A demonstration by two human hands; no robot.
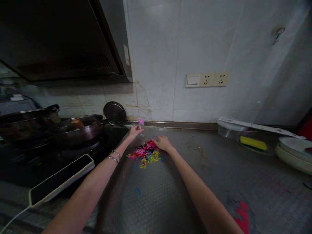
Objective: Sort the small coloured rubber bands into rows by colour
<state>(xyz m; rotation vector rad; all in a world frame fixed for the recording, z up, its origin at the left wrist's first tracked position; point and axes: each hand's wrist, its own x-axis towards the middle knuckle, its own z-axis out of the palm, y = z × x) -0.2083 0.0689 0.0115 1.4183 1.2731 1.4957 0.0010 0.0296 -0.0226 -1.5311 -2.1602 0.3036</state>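
A small clear bottle with a pink cap point(140, 121) stands upright at the back of the metal counter, and my left hand point(135, 132) is closed around its side. Right of it, a pile of small coloured rubber bands point(146, 151) lies spread on the counter, in pink, red, black, yellow and blue. My right hand point(163, 143) rests at the pile's right back edge, fingers stretched over the bands and touching them. Its fingertips are partly blurred. One loose blue band point(137, 192) lies nearer to me.
On the left, a pan point(79, 130) and a pot point(21, 122) sit on the stove, with a phone point(60, 178) on a cable in front. A lid point(114, 113) leans on the wall. At right are a clear tub point(229, 130), a yellow sponge point(253, 143) and stacked bowls point(292, 159).
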